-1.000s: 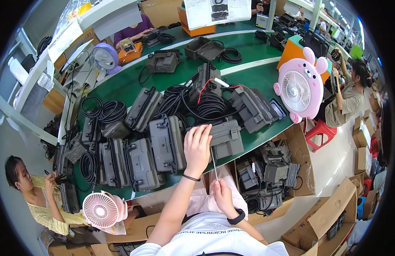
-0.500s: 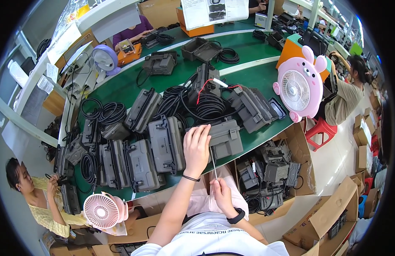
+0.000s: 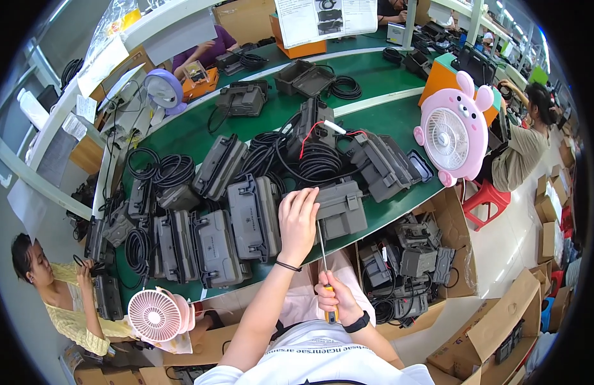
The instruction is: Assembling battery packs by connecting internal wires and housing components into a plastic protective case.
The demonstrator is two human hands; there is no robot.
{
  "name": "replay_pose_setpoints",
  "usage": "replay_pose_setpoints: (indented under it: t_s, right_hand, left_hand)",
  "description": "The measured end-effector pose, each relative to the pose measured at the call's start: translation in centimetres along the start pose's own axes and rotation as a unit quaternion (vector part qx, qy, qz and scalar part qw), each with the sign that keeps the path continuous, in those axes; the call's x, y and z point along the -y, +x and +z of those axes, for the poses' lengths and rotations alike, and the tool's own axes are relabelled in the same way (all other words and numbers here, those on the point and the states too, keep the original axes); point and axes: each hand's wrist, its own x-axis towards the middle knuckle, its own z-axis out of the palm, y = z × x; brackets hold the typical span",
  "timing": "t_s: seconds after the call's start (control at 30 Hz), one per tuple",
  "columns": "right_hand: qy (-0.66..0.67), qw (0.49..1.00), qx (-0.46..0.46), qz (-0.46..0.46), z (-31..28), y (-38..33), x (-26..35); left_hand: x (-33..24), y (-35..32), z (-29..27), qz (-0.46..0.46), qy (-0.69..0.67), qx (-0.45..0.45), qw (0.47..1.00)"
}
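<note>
My left hand (image 3: 298, 221) lies against the left end of a grey plastic case (image 3: 342, 208) at the near edge of the bench. Its fingers are stretched out and close together; the thumb is hidden. In my right hand (image 3: 335, 296), just below the bench edge, is a screwdriver (image 3: 331, 316) with a yellow and dark handle. Its long metal shaft points up toward the case beside my left fingers, where the tip cannot be made out. Left of my hand stands another grey case (image 3: 253, 217), and coiled black cable (image 3: 319, 163) lies behind.
More grey cases (image 3: 220, 250) crowd the green bench (image 3: 390, 83) on the left. A pink fan (image 3: 454, 131) stands at its right end, a smaller pink fan (image 3: 157, 314) at lower left. A carton (image 3: 460, 247) of cases sits below right. Co-workers sit around.
My right hand has shifted its grip and dropped slightly, so the screwdriver's yellow handle now shows below it. My left hand stays on the case. A co-worker at the back has raised a hand.
</note>
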Motion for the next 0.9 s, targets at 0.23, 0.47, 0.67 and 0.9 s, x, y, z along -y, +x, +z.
replay_pose_setpoints:
  t_s: [0.23,0.47,0.67,0.9]
  right_hand:
    - [-0.036,0.997,0.039,0.055,-2.8,-0.6,2.0]
    - [-0.329,0.944,0.028,-0.024,-6.7,-6.4,6.2]
    - [-0.279,0.853,-0.096,-0.432,-4.6,-7.6,8.8]
    - [-0.604,0.706,-0.091,-0.359,-0.6,-5.5,10.6]
  left_hand:
    - [-0.5,-0.2,-0.4,0.005,0.0,-0.008,1.0]
    - [-1.6,-4.2,-1.6,0.043,0.028,-0.013,0.999]
    - [-2.9,-7.3,-3.5,0.095,-0.041,0.002,0.995]
    - [-3.3,-10.0,-5.0,0.176,-0.104,0.104,0.973]
